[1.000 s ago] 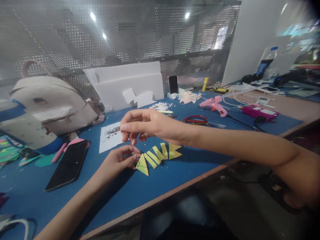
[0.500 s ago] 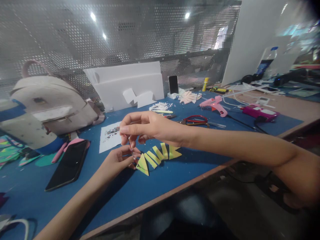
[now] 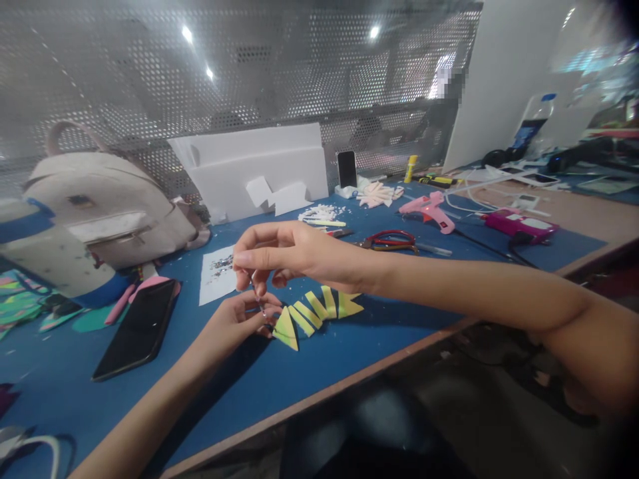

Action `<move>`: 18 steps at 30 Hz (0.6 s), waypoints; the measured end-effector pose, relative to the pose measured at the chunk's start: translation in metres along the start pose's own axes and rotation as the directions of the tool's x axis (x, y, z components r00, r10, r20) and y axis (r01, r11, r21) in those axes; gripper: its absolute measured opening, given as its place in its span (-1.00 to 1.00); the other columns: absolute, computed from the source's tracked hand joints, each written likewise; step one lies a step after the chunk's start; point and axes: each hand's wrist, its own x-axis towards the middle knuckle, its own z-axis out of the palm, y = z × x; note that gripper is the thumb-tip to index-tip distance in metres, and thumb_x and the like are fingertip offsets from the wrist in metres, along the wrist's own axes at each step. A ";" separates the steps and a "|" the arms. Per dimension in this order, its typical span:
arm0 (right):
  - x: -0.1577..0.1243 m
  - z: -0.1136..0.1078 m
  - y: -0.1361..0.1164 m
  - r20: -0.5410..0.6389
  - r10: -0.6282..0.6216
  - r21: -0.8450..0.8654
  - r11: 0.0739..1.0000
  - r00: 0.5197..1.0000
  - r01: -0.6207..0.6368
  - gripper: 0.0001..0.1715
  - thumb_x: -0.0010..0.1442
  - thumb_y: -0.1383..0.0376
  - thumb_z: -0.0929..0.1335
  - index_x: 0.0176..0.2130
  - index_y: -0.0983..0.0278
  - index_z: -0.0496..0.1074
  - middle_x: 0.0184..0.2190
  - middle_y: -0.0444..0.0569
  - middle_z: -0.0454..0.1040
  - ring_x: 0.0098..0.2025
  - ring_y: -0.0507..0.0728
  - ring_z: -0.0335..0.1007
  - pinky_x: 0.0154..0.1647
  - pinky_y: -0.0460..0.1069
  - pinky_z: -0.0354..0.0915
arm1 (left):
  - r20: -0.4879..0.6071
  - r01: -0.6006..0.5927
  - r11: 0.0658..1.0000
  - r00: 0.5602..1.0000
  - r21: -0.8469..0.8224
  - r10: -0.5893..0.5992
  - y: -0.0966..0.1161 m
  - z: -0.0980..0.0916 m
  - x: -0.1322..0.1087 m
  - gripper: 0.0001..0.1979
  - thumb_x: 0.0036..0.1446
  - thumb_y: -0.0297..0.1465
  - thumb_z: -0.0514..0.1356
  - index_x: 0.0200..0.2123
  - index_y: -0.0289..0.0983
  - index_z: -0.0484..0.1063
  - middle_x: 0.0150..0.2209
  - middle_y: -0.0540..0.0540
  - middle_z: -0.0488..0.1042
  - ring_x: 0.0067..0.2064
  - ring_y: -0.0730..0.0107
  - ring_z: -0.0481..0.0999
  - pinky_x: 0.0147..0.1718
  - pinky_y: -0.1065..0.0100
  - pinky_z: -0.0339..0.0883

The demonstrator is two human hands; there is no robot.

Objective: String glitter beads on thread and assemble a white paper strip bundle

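Observation:
My right hand [image 3: 272, 256] is raised above the table, thumb and index finger pinched on the upper end of a thin shiny strand [image 3: 258, 298]. Its lower end runs down between the curled fingers of my left hand [image 3: 249, 316], which rests low over the table. Just right of the left fingertips lies a yellow-green fish-skeleton cutout [image 3: 310, 315] with a triangular head, separate-looking ribs and a notched tail. A dark thin line crosses near its head. My fingers hide exactly how the strand meets the cutout.
Behind the hands lies a white sheet [image 3: 212, 283] with small dark bits. A black phone [image 3: 137, 329], tumbler [image 3: 64, 259] and backpack [image 3: 110, 193] stand left. Red-handled pliers [image 3: 392, 238], a pink glue gun [image 3: 430, 210] and a magenta device [image 3: 522, 226] lie right.
My right hand has shifted slightly left, drawing the upper end of the strand with it. My left hand and the yellow-green cutout have hardly moved.

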 end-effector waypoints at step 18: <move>0.000 -0.001 0.003 0.018 -0.001 0.004 1.000 1.000 0.001 -0.81 0.29 0.25 0.39 -0.32 0.31 0.39 -0.36 -0.12 0.49 -0.40 -0.08 0.40 -0.42 -0.20 0.27 | -0.014 0.023 1.000 1.000 0.001 -0.023 0.006 0.002 -0.002 -0.65 -0.05 -0.16 0.41 -0.28 -0.29 0.53 -0.30 -0.12 0.57 -0.37 0.32 0.53 -0.40 0.33 0.45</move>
